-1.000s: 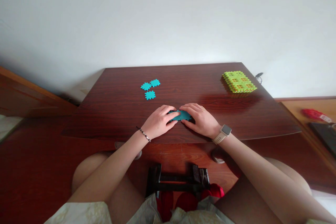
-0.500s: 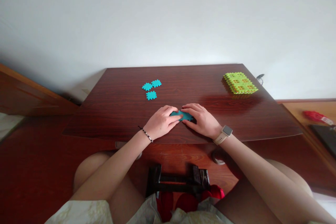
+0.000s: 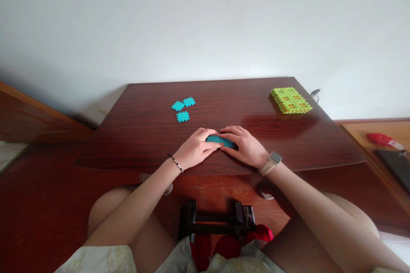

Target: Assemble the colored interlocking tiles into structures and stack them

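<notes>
Near the front edge of the dark wooden table (image 3: 153, 136), blue interlocking tiles (image 3: 221, 140) with toothed edges lie between my two hands. My left hand (image 3: 198, 147) grips their left end, fingers curled over the top and along the near side. On the right end, my right hand (image 3: 245, 147) holds them with its fingers bent around the edge. Fingers cover much of the blue surface, so I cannot tell how many tiles are joined. Three loose blue tiles (image 3: 183, 117) lie farther back, left of my hands.
A block of stacked yellow-green toothed panels (image 3: 291, 100) with orange window shapes stands at the table's back right. Behind the table rises a white wall (image 3: 205, 21). A red bundle (image 3: 382, 139) lies on a wooden surface at the far right.
My left fingers have shifted slightly on the blue tiles and sit closer to my right hand. The whole view has moved a little; the loose tiles and the green stack stay in place.
</notes>
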